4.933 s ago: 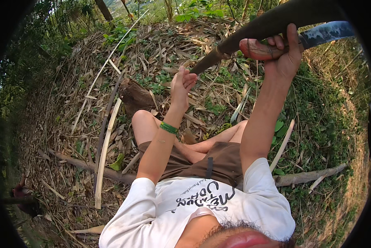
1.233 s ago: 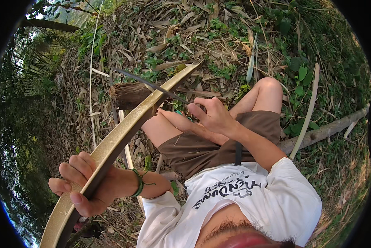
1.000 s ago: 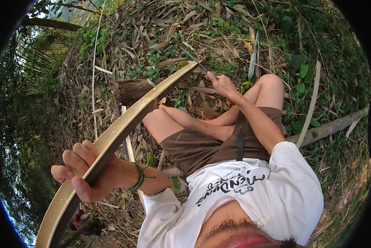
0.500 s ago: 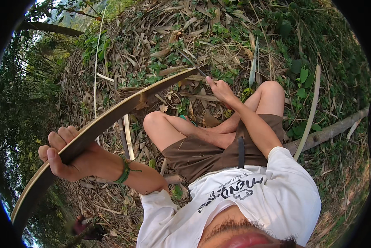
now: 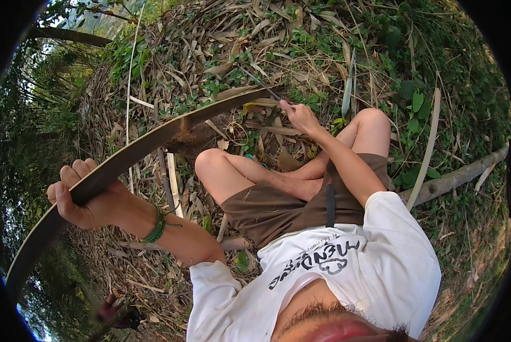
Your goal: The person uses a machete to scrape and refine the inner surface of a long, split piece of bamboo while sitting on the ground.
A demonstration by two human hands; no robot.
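A long, curved strip of split bamboo [image 5: 144, 148] crosses the left half of the view, its dark broad face showing and a thin pale edge along the top. My left hand [image 5: 90, 202] is closed around it partway along, the thumb against the near side. At the strip's far end, near my knees, my right hand [image 5: 302, 119] closes on the handle of a slim knife [image 5: 254, 78]. The knife's narrow dark blade points away to the upper left and crosses the strip's tip. Whether the blade touches the strip, I cannot tell. My fingers hide most of the handle.
I sit cross-legged among dry leaves and green plants. A pale bamboo strip [image 5: 427, 154] leans across a log [image 5: 460, 179] on the right. A long thin pole [image 5: 132, 80] and split pieces [image 5: 173, 182] lie to the left. A dark reddish object [image 5: 116, 313] sits lower left.
My left hand has shifted slightly left and up with the bamboo strip, which has turned so that less of its pale edge shows. My right hand and knife have moved slightly up and left.
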